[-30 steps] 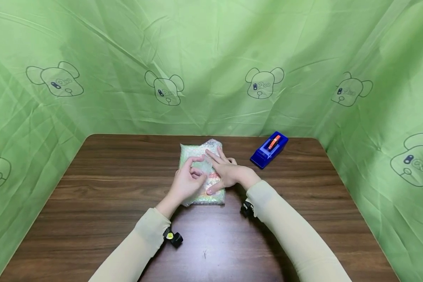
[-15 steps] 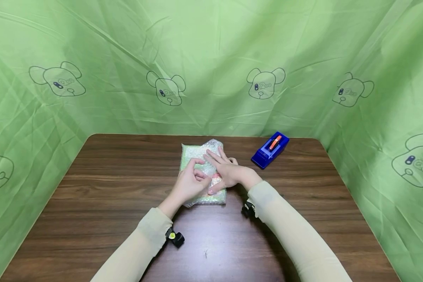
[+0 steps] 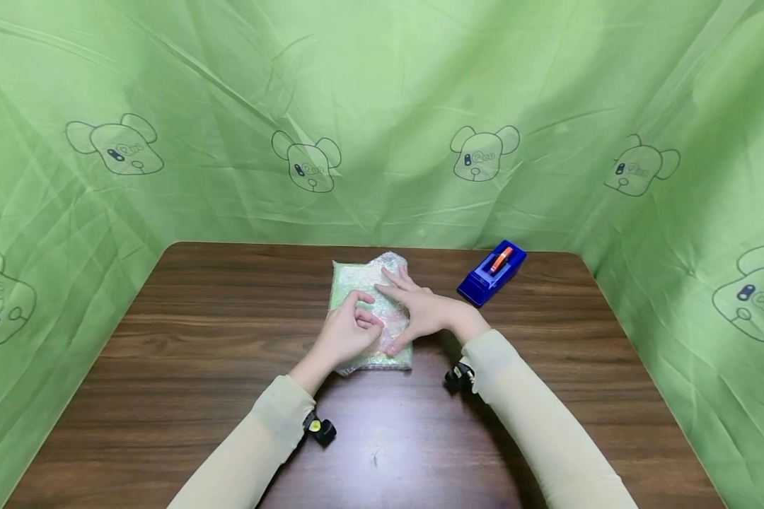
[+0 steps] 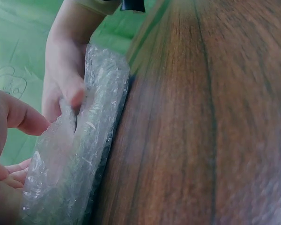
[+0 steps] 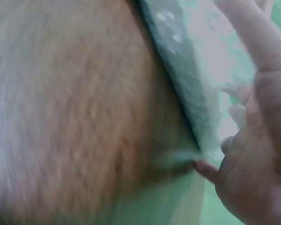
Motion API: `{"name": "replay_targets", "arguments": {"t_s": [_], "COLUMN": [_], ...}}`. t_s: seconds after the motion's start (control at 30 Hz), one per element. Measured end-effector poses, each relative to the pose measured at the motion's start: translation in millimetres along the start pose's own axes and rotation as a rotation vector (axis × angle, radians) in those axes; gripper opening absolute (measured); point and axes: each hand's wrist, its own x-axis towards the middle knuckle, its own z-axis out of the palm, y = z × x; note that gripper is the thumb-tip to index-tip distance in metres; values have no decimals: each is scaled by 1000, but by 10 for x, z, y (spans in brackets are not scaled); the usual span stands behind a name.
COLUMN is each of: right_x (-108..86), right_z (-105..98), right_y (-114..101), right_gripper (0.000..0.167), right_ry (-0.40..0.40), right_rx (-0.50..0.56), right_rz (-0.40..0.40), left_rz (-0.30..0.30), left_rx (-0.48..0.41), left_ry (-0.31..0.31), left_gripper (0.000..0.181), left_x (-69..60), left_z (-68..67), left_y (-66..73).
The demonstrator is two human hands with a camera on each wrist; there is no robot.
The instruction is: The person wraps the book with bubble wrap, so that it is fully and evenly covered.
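Note:
A flat, rectangular package in bubble wrap [image 3: 356, 274] lies near the table's far edge. Green and some reddish colour show through the wrap. My left hand [image 3: 346, 331] is over its left half with bent fingers; whether they pinch the wrap or something thin is hidden. In the left wrist view, that hand's index finger [image 4: 30, 121] appears at the wrap's edge. My right hand [image 3: 429, 312] spreads over the package's right side, fingers extended and thumb apart, near the lower right edge. The right wrist view is blurred, with the wrapped edge [image 5: 178, 61] beside the right hand [image 5: 257, 154].
A blue tape dispenser [image 3: 492, 273] with an orange part stands to the right of the package, near the far edge. The brown wood-grain table [image 3: 204, 339] spreads around. Green cloth [image 3: 382, 85] printed with cartoon heads encloses the back and sides.
The view has shifted slightly, moving the scene rightward. My right hand's wrist has moved a little to the right and its fingers look more raised. The left hand's bent fingers have shifted slightly lower.

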Motion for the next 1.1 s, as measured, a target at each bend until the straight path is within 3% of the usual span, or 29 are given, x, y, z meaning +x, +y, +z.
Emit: {"name": "replay_targets", "arguments": {"t_s": [0.23, 0.33, 0.57, 0.9, 1.1], "right_x": [-186, -235, -254, -180, -177], "right_z": [-68, -48, 45, 181, 226], "right_y": [19, -5, -118, -214, -205], "right_gripper": [83, 68, 59, 51, 51], "right_ry": [64, 95, 151, 236, 263], "right_rx": [24, 18, 54, -20, 32], "right_rz": [-9, -10, 11, 96, 112], "left_rz": [-10, -18, -20, -5, -1], "left_rx": [-1, -2, 9, 11, 25], "left_ry": [-1, 2, 10, 11, 11], "left_gripper": [50, 50, 51, 49, 45], "left_x": [-11, -10, 10, 12, 7], "left_z": [4, 7, 20, 37, 34], "left_y": [6, 0, -17, -12, -2]}}
